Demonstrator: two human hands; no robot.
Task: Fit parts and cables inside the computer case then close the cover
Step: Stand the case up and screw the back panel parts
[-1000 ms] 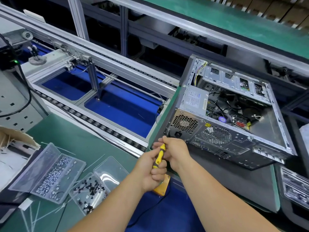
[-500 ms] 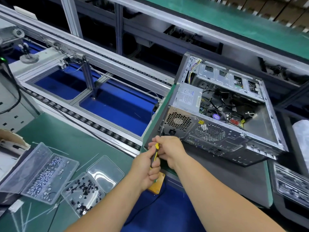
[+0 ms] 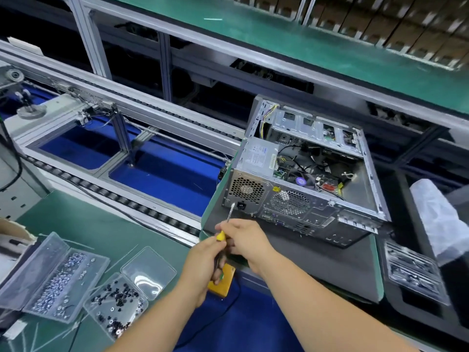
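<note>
a: two hands busy near the worktop (image 3: pixel 106 224) edge: left hand (image 3: pixel 203 265) wrapped round the yellow-handled screwdriver (image 3: pixel 224 229), right hand (image 3: pixel 245 238) pinching up by the shaft.

b: and the computer case (image 3: pixel 304 179)?

a: lying on its side just beyond, right of centre, side open, no cover on. power supply (image 3: pixel 256 156) already seated in the near-left corner, cables (image 3: pixel 304 163) loose inside. tip aimed at the rear panel by the power socket.

b: so probably partway: fastening underway, cable tidying and closing left.

a: plenty of screws (image 3: pixel 118 304) waiting in the open trays, near left.
</note>
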